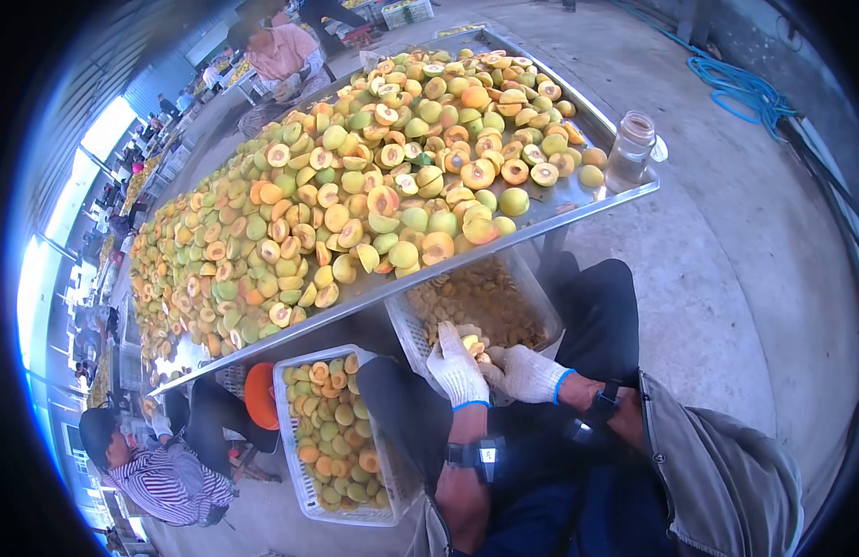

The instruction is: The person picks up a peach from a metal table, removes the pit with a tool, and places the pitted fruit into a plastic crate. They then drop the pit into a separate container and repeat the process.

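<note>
My left hand [458, 370], in a white knit glove with a blue cuff, is closed around a cut peach piece [473, 344]. My right hand [527, 373], gloved the same way, meets it from the right with fingers curled; whatever is in those fingers is hidden. Both hands are over the near edge of a white plastic crate [410, 338] that contains brown peach pits [480, 297]. Beyond it, a large heap of halved peaches [355, 195], yellow, green and orange, covers much of a metal table [541, 223].
A second white crate [304, 497] full of peach halves stands left of my legs. Near the table's right corner is a clear jar [630, 153]. One person in stripes [174, 483] sits at left; another [283, 60] works across the table. Blue hose [740, 88] lies on the floor.
</note>
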Demonstrator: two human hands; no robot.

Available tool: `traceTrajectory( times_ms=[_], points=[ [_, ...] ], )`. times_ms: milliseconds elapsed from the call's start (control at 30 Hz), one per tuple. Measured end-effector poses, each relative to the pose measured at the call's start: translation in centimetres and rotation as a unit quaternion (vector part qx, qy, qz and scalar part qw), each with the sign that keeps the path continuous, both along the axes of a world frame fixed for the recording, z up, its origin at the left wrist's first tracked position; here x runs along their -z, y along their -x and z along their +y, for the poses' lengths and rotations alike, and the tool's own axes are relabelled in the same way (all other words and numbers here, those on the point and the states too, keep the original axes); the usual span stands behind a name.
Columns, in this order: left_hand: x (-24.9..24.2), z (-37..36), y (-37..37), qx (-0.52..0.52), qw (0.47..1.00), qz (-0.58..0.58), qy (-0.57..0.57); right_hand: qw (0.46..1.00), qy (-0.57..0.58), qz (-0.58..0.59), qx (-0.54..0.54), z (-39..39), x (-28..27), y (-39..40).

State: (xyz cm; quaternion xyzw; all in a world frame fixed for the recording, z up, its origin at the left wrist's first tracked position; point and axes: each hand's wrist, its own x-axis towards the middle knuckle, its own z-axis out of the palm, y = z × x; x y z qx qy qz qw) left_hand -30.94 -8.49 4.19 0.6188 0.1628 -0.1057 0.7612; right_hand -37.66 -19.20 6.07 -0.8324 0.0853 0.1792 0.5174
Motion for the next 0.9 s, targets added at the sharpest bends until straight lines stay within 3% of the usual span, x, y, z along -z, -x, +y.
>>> traceTrajectory(
  times_ms=[67, 167, 267, 300, 367, 433, 500, 567, 633, 700, 767, 867, 900],
  points=[
    [0.6, 0.2, -0.1, -0.006, 1.000, 0.002, -0.009, 0.999, 0.028, 0.032, -0.016, 0.0, -0.4, 0.0],
    [0.8, 0.2, -0.7, 0.007, 1.000, 0.006, 0.002, 0.999, 0.037, -0.015, 0.003, 0.2, 1.1, -0.3],
    [2.3, 1.4, -2.6, -0.026, 0.979, 0.084, 0.184, 0.992, 0.120, -0.031, 0.022, 0.1, 0.5, -1.1],
    [4.0, 1.9, -3.1, -0.031, 0.980, 0.078, 0.183, 0.992, 0.118, -0.036, 0.017, -0.3, -0.2, -1.1],
    [6.2, 3.1, -3.3, -0.028, 0.979, -0.126, 0.160, 0.991, 0.044, -0.085, 0.091, -0.9, -0.5, -0.7],
    [4.3, 5.4, -3.8, -0.003, 0.979, -0.156, 0.129, 0.989, 0.014, -0.091, 0.116, -1.3, -0.3, -1.0],
    [1.0, 7.4, -4.3, 0.077, 0.905, 0.011, 0.417, 0.990, -0.027, -0.045, 0.129, -1.5, -1.2, -1.3],
    [-0.1, 9.5, -4.7, 0.056, 0.915, -0.026, 0.398, 0.990, -0.044, -0.049, 0.127, -1.7, -1.0, -1.5],
    [-0.7, 12.6, -5.2, -0.013, 0.939, -0.121, 0.322, 0.982, -0.085, 0.049, 0.162, -1.7, -2.7, -1.6],
    [-2.3, 17.2, -5.7, -0.057, 0.945, -0.149, 0.284, 0.978, -0.104, -0.003, 0.179, -1.5, -0.8, -1.8],
    [-2.6, 22.0, -5.8, -0.080, 0.970, -0.221, -0.062, 0.981, -0.079, -0.003, 0.176, -1.5, -0.5, -1.7],
    [0.3, 27.4, -5.1, -0.159, 0.967, -0.177, -0.092, 0.977, -0.109, 0.049, 0.178, -0.6, -2.0, -1.7],
    [0.9, 28.4, -4.6, -0.164, 0.955, -0.153, -0.194, 0.977, -0.109, 0.051, 0.174, -0.4, -1.5, -1.9]
  ],
)
